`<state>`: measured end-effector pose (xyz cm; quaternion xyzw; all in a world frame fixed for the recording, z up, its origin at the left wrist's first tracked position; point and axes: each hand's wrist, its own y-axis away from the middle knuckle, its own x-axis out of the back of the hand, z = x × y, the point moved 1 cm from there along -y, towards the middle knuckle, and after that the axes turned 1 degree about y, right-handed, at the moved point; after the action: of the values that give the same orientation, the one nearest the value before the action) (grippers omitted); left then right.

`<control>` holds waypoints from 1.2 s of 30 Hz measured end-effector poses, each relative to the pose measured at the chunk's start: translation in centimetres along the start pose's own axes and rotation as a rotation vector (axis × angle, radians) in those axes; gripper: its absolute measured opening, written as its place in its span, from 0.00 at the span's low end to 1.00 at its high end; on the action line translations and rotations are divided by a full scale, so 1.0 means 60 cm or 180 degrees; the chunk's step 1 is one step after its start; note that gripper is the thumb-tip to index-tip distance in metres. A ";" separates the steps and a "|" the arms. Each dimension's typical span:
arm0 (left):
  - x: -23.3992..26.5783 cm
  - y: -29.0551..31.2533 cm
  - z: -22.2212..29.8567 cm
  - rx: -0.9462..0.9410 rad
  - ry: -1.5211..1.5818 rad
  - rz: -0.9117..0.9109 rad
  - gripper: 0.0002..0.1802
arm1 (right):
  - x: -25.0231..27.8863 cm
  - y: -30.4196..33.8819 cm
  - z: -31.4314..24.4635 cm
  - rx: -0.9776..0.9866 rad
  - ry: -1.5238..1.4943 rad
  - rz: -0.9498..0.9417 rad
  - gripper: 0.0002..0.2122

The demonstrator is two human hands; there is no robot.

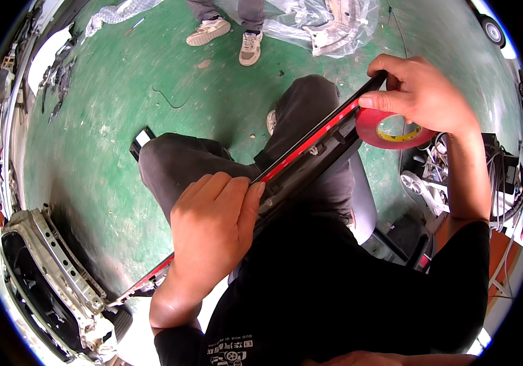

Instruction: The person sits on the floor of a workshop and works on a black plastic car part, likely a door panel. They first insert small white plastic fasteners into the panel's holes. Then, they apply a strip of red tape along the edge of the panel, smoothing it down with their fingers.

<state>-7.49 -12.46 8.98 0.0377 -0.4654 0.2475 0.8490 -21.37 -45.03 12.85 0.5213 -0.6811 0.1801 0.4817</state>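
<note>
A long, narrow black trim strip [328, 152] lies slantwise above my lap, its ribbed inner side facing up. Red-backed tape [303, 145] runs along its upper edge. My left hand [209, 219] wraps round the strip at mid-length, thumb resting beside the red line. At the far right end, my right hand [423, 97] grips the strip, its thumb pressing the tape and its fingers curled over the tip. A roll of red tape [371, 129] with a yellow core hangs below that thumb, against the strip. Past my left wrist, the strip's lower part shows again towards the lower left.
Another person's shoes [250, 49] stand on the green floor [109, 152] ahead. Beside them lies a pale part in clear plastic [341, 27]. A vehicle body panel [48, 268] sits at lower left, jumbled equipment [432, 183] at right. A thin wire [170, 100] lies on the floor.
</note>
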 end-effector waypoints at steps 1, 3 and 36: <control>-0.001 -0.003 0.003 -0.0026 -0.0011 -0.0008 0.05 | 0.002 0.002 -0.001 -0.0009 0.0054 0.0031 0.26; -0.005 -0.009 0.008 -0.0059 -0.0014 0.0011 0.05 | -0.001 0.005 0.000 0.0035 0.0048 0.0119 0.26; -0.064 -0.100 0.078 -0.0396 0.0029 0.0239 0.19 | -0.005 0.035 -0.015 0.0274 0.0183 0.0340 0.28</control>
<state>-10.10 -20.57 9.54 -0.0338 -0.4770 0.2500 0.8419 -22.78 -43.37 13.58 0.4990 -0.6854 0.2496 0.4679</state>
